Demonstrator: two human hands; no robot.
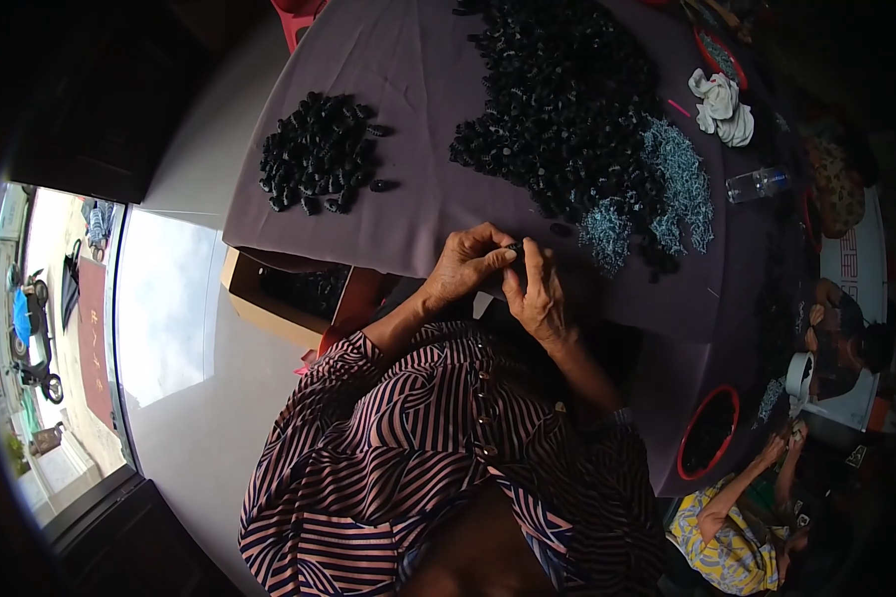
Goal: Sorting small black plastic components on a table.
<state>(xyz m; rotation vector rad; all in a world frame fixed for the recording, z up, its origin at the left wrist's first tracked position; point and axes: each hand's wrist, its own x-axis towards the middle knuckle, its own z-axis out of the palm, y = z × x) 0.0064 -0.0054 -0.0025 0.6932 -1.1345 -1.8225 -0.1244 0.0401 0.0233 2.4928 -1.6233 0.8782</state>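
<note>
Over the table's near edge, my left hand (468, 264) and my right hand (541, 295) meet, fingertips pinched together. Between them is a small black ribbed piece (514, 249), mostly covered by the fingers. It looks like the many black pieces on the table, but its exact kind is too small to make out. A large heap of black pieces (567, 90) lies beyond my hands, and a smaller pile of them (319, 151) sits to the left. Just right of my right hand are small light-blue pin-like parts (605, 231), with more of these blue parts (679, 179) farther right.
A purple-grey cloth (408, 90) covers the table. At its right lie a crumpled white cloth (722, 107), a clear plastic bottle (757, 185) and a red-rimmed basket (709, 432). Below the left edge stands a cardboard box (269, 308) holding black pieces. Other people (732, 532) work along the right side.
</note>
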